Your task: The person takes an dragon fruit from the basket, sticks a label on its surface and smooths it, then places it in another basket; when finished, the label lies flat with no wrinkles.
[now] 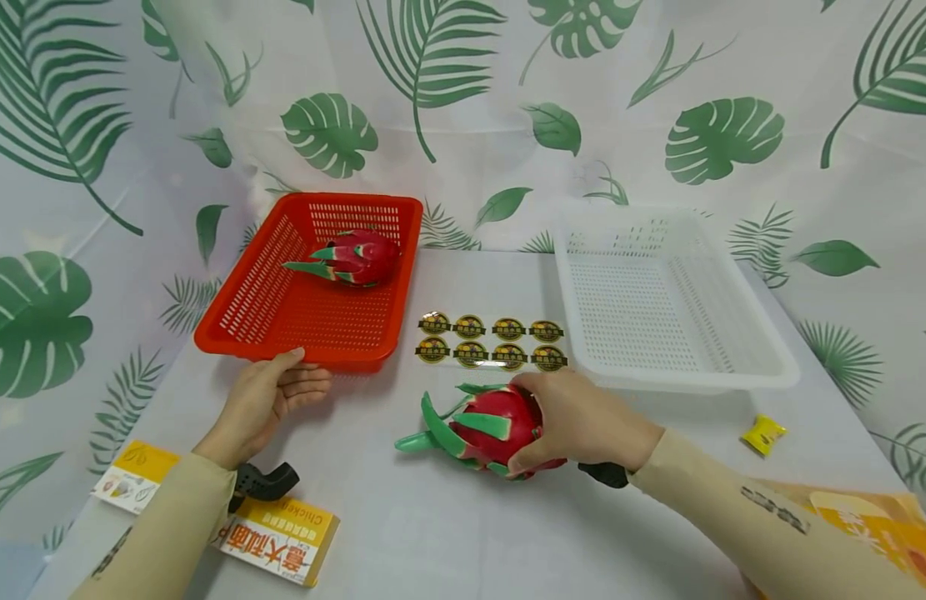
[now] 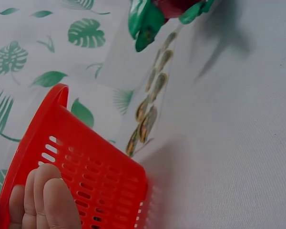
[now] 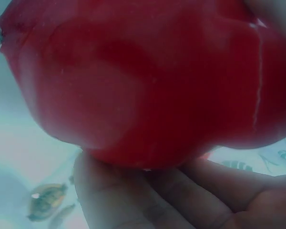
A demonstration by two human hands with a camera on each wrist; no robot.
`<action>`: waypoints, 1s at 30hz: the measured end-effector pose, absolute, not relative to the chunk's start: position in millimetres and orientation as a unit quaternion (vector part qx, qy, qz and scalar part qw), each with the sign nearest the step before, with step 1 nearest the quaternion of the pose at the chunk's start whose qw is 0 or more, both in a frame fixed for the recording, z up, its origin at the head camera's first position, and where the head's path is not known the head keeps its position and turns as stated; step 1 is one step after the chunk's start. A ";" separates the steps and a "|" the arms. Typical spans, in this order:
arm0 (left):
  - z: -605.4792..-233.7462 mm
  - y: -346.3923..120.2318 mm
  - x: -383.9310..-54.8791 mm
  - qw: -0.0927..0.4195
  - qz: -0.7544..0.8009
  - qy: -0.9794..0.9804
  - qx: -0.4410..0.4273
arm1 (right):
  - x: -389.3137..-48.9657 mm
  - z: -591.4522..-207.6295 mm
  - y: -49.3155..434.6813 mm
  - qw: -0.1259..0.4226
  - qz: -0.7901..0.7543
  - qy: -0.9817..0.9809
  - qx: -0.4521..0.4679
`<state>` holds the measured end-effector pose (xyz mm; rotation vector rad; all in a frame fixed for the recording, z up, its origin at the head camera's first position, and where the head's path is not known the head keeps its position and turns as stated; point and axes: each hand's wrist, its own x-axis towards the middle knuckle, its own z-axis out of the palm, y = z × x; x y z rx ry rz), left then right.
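Observation:
A red dragon fruit with green scales (image 1: pixel 500 421) is in my right hand (image 1: pixel 578 417), whose thumb and fingers grip its rounded end. Its leafy tip points left, and its shadow falls on the table apart from it in the left wrist view. The red skin (image 3: pixel 148 86) fills most of the right wrist view, with fingers pressed along one side. My left hand (image 1: pixel 275 400) is at the near rim of the red basket (image 1: pixel 305 354), thumb over the rim and fingers against the outer wall. Inside that basket lies another dragon fruit (image 1: pixel 361 257).
A white basket (image 1: pixel 680 382) stands at the right. Between the baskets lies a sheet of round gold-and-black stickers (image 1: pixel 470 354). A yellow-wrapped candy (image 1: pixel 764 434) and an orange package (image 1: pixel 868 517) lie at the right. Under my left forearm is a yellow-and-white box (image 1: pixel 282 542).

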<state>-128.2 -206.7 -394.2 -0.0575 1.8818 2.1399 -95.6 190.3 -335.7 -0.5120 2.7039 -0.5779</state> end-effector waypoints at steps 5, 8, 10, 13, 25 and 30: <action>-392.6 -206.1 -126.9 0.141 0.739 0.658 -0.023 | -84.8 -339.9 200.4 0.158 -0.195 0.951 -0.180; -392.4 -205.5 -126.6 0.139 0.736 0.662 -0.026 | -79.4 -341.7 207.7 0.155 -0.206 0.949 -0.181; -392.7 -204.8 -126.9 0.138 0.736 0.662 -0.028 | -75.1 -342.2 212.7 0.152 -0.211 0.949 -0.180; -393.2 -203.9 -127.3 0.137 0.737 0.662 -0.028 | -67.8 -342.3 218.9 0.145 -0.207 0.952 -0.175; -392.4 -198.2 -123.4 0.136 0.741 0.655 -0.052 | -56.1 -346.6 218.2 0.096 -0.198 0.955 -0.201; -392.8 -195.1 -124.3 0.136 0.744 0.652 -0.055 | -54.0 -346.3 218.9 0.096 -0.192 0.957 -0.197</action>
